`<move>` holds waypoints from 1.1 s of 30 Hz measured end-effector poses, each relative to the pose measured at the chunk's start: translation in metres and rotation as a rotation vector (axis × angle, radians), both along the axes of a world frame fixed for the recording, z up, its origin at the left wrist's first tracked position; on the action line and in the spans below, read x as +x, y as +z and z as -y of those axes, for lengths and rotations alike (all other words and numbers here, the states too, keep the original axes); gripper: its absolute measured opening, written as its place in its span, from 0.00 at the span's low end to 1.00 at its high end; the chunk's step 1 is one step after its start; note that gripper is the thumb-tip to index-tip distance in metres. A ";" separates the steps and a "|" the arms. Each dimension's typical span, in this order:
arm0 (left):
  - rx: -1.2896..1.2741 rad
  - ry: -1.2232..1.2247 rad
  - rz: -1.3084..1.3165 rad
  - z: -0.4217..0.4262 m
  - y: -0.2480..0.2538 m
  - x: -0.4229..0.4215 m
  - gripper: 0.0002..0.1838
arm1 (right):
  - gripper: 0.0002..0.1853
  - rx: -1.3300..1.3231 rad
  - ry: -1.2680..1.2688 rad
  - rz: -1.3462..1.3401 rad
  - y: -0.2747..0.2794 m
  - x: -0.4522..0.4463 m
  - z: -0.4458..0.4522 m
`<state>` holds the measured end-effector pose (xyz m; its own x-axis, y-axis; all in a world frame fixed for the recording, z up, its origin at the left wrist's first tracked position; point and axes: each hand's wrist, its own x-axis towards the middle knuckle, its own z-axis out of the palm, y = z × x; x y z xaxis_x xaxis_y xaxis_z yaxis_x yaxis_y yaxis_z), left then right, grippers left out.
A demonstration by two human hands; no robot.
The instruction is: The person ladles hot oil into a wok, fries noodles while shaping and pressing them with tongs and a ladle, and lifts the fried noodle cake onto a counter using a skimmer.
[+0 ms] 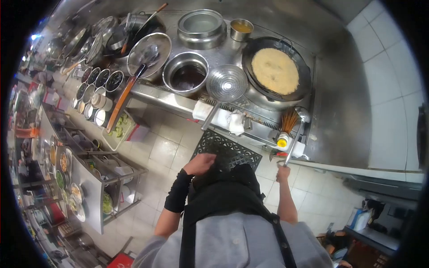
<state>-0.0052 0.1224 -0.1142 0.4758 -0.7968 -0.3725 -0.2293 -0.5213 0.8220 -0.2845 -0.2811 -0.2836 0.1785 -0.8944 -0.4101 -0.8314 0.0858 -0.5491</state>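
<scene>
Black apron (pixel 225 196) is worn nearest the camera; beyond it, the ladle (pixel 295 145), slanted across the stove edge (pixel 263 129) beside the bristled brush (pixel 289 121), is gripped by the right hand (pixel 283 173). The left hand (pixel 200 164) is seen loosely curled, its contents undetermined. Firm handle control is advised, with brush and wok (pixel 306 69) cleared.

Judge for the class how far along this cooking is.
Looks done: a pale yellow, round food lies spread in the black metal wok. In hand: the right hand holds a long, silver metal ladle beside the wok; the left hand looks empty. Left: probably removing the food, not yet out; its doneness is unclear.
</scene>
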 end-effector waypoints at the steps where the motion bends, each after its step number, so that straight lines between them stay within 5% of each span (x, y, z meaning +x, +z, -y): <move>1: -0.169 0.148 -0.112 0.005 0.023 0.000 0.15 | 0.15 -0.122 -0.016 -0.063 0.004 0.003 -0.003; 4: -0.560 0.444 -0.193 0.017 0.155 0.013 0.12 | 0.14 -0.042 -0.156 0.196 0.018 0.001 0.007; 8: -1.097 0.624 0.336 -0.001 0.270 0.020 0.06 | 0.14 0.084 -0.271 0.476 0.074 0.016 -0.007; 11: -1.974 0.706 0.743 0.025 0.311 0.031 0.05 | 0.14 0.192 -0.292 0.664 0.139 0.053 -0.020; 12: -2.047 0.900 0.901 0.034 0.357 0.025 0.06 | 0.13 0.194 -0.250 0.753 0.161 0.070 -0.026; 15: -2.180 0.586 0.733 0.033 0.387 0.009 0.04 | 0.08 0.042 -0.110 0.834 0.216 0.106 -0.018; 20: -1.973 0.373 0.616 0.063 0.360 0.010 0.05 | 0.16 0.254 -0.063 1.051 0.277 0.153 0.027; 24: -1.437 0.121 0.431 0.087 0.321 0.018 0.07 | 0.14 0.441 -0.071 1.003 0.309 0.189 0.051; 29: -0.609 0.248 0.346 0.123 0.295 0.008 0.11 | 0.13 0.722 -0.037 1.057 0.277 0.250 0.103; 33: -0.467 0.226 0.197 0.152 0.285 0.002 0.11 | 0.16 0.809 0.009 1.014 0.265 0.298 0.116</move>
<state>-0.0034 -0.0294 0.1710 0.6788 -0.7261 0.1090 -0.3265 -0.1655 0.9306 0.0135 -0.3967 -0.0184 0.7304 -0.4549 -0.5095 -0.0806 0.6833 -0.7257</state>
